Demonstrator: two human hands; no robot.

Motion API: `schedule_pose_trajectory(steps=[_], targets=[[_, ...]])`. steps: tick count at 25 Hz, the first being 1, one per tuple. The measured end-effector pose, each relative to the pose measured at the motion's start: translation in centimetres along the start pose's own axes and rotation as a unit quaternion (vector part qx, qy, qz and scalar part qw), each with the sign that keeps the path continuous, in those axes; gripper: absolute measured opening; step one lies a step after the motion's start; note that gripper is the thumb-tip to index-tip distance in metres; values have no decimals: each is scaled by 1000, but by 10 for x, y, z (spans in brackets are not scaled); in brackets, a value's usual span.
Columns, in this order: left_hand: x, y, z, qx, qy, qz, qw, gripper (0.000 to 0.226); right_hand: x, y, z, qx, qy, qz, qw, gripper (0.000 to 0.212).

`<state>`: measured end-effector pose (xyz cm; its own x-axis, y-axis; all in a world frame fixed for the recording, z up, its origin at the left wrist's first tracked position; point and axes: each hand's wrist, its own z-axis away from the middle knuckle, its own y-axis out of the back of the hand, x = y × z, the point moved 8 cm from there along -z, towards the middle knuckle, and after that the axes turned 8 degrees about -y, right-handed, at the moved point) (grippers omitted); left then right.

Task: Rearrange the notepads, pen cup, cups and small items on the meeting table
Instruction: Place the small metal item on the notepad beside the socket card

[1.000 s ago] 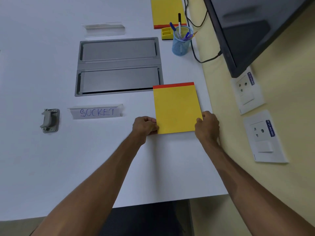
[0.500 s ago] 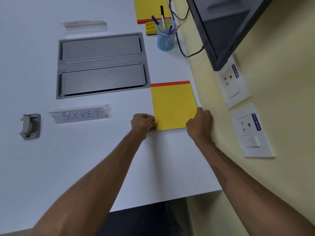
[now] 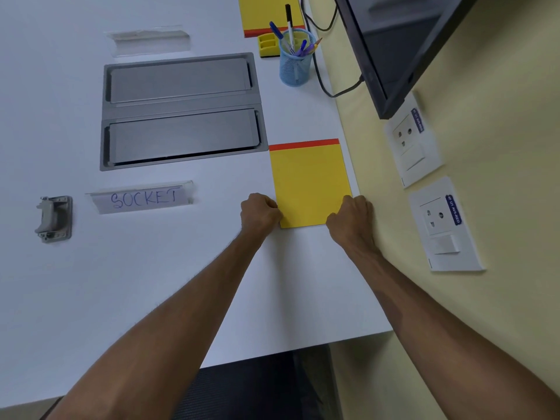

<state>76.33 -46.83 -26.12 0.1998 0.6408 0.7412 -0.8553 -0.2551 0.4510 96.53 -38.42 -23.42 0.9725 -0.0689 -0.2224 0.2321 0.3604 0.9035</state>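
Here, the yellow notepad [image 3: 309, 183], just right of the socket box [image 3: 181, 112], was gripped at its near corners by the curled left hand [image 3: 259, 213] and right hand [image 3: 351, 219].

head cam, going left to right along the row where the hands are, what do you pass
metal bracket → socket label → left hand → yellow notepad → right hand → wall outlet

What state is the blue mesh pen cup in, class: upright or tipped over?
Upright. The pen cup stands on its base on the table, with pens poking up out of its top.
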Motion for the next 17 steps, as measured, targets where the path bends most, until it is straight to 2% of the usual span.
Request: schedule_pose_trajectory(steps=[2,4,6,8,12,17], targets=[[1,0,4,-18,-8,-22,1000,29,-2,1,3,8,2,5,1000,8],[1,7,10,-16,-20,-39,999,43,-8,2,9,22,13,15,1000,24],[0,20,17,0,-42,-54,998,42,-23,1,19,33,48,32,998,37],[-6,41,26,24,-63,-67,996,39,-46,-4,31,37,92,39,994,41],[-35,104,50,95,-69,-64,991,33,-105,-30,73,11,203,32,979,40],[-99,210,83,225,-35,-45,973,32,-190,-81,139,-47,352,30,934,38]])
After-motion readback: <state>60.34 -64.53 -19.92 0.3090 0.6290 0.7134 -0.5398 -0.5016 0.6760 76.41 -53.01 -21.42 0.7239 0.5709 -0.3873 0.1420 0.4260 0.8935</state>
